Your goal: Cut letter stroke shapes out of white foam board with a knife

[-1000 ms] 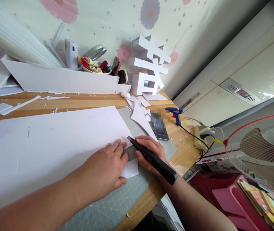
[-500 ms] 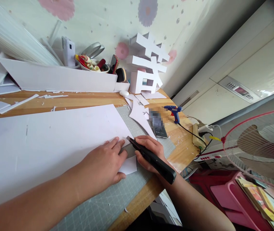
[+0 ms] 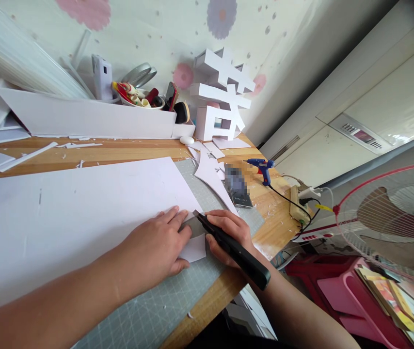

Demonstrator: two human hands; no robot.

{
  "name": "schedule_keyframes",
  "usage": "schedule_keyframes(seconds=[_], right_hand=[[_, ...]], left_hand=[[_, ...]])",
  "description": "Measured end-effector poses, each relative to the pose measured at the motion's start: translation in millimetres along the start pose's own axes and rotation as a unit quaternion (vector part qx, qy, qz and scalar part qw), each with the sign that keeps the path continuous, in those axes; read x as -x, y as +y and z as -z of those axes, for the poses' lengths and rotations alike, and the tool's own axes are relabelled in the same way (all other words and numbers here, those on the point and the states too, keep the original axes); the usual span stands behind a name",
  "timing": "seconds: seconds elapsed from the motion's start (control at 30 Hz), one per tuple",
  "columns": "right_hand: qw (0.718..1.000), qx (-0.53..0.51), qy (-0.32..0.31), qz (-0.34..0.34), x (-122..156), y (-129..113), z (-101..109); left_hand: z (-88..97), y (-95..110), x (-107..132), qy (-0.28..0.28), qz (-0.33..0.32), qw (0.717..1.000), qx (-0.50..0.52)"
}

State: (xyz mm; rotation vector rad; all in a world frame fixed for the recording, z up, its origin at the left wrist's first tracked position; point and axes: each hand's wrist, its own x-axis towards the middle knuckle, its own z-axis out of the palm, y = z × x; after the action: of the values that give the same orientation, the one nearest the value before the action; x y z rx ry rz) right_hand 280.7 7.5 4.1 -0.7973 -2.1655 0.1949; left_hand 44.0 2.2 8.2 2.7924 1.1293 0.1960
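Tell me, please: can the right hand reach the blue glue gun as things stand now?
Probably yes, but not freely. The right hand is closed around the black knife, so it has no free fingers. The blue glue gun lies beyond it on open table, with nothing between.

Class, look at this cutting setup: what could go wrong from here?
1. The left hand presses the white sheet with fingertips right beside the black utility knife in the right hand; a slip could nick them.
2. The cut sits near the cutting mat edge, so the blade may run onto the wooden table.
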Motion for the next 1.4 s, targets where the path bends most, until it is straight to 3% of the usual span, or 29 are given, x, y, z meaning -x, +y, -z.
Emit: schedule_keyframes(seconds=[0.53,0.67,0.83,1.03,1.17,1.27,1.4], right_hand=[[1.0,0.002,0.01,0.005,11.4,-3.4,2.3],[0.996,-0.038,0.066,-0.049,16.5,-3.7,6.8],[0.981,-0.085,0.134,-0.112,17.4,3.5,2.1],[0.947,-0.14,0.159,-0.243,8.2,16.9,-12.9],[0.938,-0.168,0.169,-0.251,9.8,22.4,-15.0],[0.921,-0.197,0.205,-0.266,17.8,28.2,-17.2],[0.895,-0.236,0.24,-0.293,22.8,37.4,-21.7]], left_hand=[[7.9,2.5,-1.7,-0.032,-0.005,0.998,-0.057],[7.2,13.4,-1.0,-0.049,0.005,0.995,-0.082],[-4.0,33.0,6.3,-0.031,-0.002,0.993,-0.116],[-2.7,35.0,7.5,-0.049,0.011,0.99,-0.129],[14.7,30.2,13.1,-0.086,0.008,0.988,-0.131],[24.1,31.6,26.8,-0.085,0.03,0.989,-0.114],[11.9,40.1,41.9,-0.032,0.062,0.995,-0.074]])
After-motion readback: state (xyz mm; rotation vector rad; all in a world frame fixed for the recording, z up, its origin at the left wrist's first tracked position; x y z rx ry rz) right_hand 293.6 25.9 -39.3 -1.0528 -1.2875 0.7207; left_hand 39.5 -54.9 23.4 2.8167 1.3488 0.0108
